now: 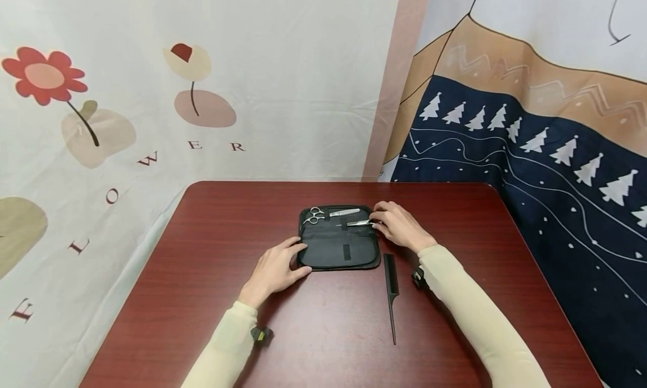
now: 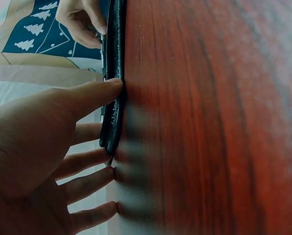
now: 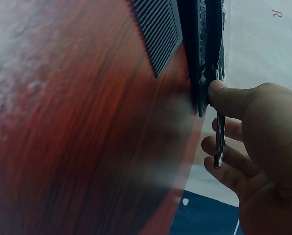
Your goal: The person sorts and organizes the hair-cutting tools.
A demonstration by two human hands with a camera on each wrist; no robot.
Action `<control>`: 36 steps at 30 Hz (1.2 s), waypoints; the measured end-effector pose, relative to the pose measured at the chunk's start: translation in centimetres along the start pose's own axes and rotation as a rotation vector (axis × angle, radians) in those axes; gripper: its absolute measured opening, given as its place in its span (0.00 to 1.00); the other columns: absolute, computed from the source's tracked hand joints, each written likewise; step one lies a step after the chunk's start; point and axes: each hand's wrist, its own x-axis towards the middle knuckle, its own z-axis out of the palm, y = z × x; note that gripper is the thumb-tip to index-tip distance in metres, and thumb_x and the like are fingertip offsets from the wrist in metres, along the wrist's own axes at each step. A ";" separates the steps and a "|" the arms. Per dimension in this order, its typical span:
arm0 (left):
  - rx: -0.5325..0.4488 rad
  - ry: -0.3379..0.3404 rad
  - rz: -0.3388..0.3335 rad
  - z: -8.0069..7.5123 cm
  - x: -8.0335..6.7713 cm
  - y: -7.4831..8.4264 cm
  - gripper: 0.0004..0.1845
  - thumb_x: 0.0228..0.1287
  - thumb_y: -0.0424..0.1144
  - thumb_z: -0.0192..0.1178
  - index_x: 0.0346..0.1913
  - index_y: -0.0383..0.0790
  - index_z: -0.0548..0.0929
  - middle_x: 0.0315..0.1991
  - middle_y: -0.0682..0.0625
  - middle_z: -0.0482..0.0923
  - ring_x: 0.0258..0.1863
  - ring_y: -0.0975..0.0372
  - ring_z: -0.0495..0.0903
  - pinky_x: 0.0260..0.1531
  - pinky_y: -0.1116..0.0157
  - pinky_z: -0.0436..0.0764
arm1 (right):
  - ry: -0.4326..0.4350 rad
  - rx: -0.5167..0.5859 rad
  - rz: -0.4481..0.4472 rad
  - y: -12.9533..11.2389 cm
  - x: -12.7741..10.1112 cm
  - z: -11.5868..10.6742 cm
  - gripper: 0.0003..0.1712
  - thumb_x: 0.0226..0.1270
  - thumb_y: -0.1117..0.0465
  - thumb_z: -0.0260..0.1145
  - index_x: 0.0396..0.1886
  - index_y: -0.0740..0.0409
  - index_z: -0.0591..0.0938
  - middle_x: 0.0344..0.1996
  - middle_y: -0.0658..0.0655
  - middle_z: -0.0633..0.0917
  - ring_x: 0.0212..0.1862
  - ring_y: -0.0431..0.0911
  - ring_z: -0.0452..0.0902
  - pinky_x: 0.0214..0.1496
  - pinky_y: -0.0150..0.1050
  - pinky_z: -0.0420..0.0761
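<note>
A black zip case (image 1: pixel 333 253) lies unfolded on the table, with one pair of scissors (image 1: pixel 313 215) lying along its back part. My right hand (image 1: pixel 401 225) is at the case's right edge and pinches a second pair of scissors (image 1: pixel 360 223) by the handle end. Their blades point left across a small strap; the fingers partly hide the handles. In the right wrist view, a metal handle part (image 3: pixel 218 147) sticks out past the thumb. At the case's front left corner, my left hand (image 1: pixel 275 267) touches the edge with extended, spread fingers and thumb.
A black tail comb (image 1: pixel 391 281) lies on the red-brown table (image 1: pixel 212 225), right of the case, its thin tail toward the near edge. Behind the table hang a white flower-print cloth (image 1: pixel 303 68) and a navy tree-print cloth (image 1: pixel 556 191).
</note>
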 end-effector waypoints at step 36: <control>-0.010 0.007 0.011 0.1 0.0 -0.2 0.34 0.69 0.53 0.79 0.73 0.43 0.87 0.78 0.39 0.81 0.71 0.39 0.87 0.64 0.38 0.89 | 0.014 0.018 -0.024 2.6 3.4 7.1 0.10 0.77 0.60 0.78 0.54 0.50 0.95 0.52 0.59 0.85 0.50 0.56 0.80 0.55 0.51 0.86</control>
